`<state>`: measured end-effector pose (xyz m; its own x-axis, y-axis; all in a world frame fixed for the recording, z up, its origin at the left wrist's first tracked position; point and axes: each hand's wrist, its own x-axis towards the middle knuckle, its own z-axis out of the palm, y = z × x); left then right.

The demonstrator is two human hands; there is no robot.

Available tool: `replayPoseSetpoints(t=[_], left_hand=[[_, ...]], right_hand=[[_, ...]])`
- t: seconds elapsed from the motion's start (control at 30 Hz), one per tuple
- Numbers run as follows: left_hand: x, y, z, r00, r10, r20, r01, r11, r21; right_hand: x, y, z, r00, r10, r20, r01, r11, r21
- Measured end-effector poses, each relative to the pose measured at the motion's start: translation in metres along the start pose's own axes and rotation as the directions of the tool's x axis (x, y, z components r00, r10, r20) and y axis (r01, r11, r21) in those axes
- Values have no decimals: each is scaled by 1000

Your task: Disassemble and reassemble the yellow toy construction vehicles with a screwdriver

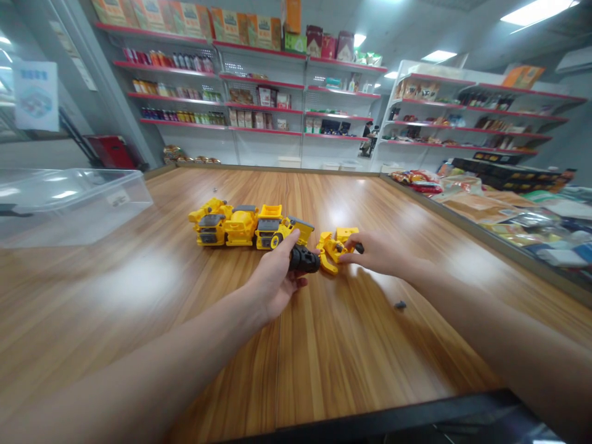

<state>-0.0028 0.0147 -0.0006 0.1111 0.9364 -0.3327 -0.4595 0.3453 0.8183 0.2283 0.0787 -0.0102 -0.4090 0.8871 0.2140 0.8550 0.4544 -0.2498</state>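
My left hand is closed around a partly visible yellow and grey toy vehicle with black wheels, tilted up off the table. To its right, my right hand has its fingers bent onto a small yellow toy part among loose yellow pieces; a dark bit shows between the fingers. Beyond the left hand stands a row of yellow toy construction vehicles: one with an arm, a mixer truck and a dump truck. A small dark grey piece lies nearer me on the right.
The wood-grain table has a raised back edge. A clear plastic bin stands at the left. Packaged goods are heaped beyond the right edge. Stocked shelves line the back, and a person is far off there.
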Motion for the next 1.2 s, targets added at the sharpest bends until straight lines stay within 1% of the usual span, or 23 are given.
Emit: replayPoseSetpoints(t=[0.13,0.23,0.3,0.37,0.43,0.53,0.67,0.83,0.93,0.97,1.03,1.1,1.17,1.2], left_hand=[[1,-3,0,1000,29,-4,-29,1000,7],[2,-6,-1,999,47,9,-47,999,-5],[2,-7,-1,998,57,16,-57,998,-16],[2,-8,0,998,59,17,-59,998,-26],[1,-8,0,998,54,18,-54,998,-33],[1,-8,1,999,45,26,-44,998,-37],[1,-9,0,999,33,44,-31,999,-37],[1,-10,0,996,23,90,-18,999,-47],[-1,-9,0,992,15,122,-8,998,-58],[-1,-8,1,991,12,130,-4,998,-60],[-2,-7,1,990,4,142,5,998,-63],[-2,-6,0,988,-8,156,19,997,-70],[-2,-5,-1,984,-26,176,42,995,-85],[-2,-4,-1,980,-41,192,59,994,-91]], right_hand=[[2,0,5,994,85,-65,-80,994,81],[3,0,4,984,159,-83,-141,971,193],[3,-1,1,978,203,-42,-181,936,302],[2,-3,-1,970,240,46,-237,875,422],[1,-7,-5,953,263,153,-303,791,531],[-2,-12,-9,924,251,288,-382,652,655],[-3,-17,-14,892,200,405,-448,500,741],[-4,-22,-16,877,130,462,-475,378,795],[-7,-29,-15,899,68,432,-431,311,847],[-8,-31,-15,913,51,406,-400,314,861],[-10,-35,-14,937,8,350,-327,375,867],[-12,-38,-13,958,-71,279,-209,496,843],[-13,-39,-13,970,-184,157,0,648,762],[-13,-40,-13,967,-242,84,118,712,692]])
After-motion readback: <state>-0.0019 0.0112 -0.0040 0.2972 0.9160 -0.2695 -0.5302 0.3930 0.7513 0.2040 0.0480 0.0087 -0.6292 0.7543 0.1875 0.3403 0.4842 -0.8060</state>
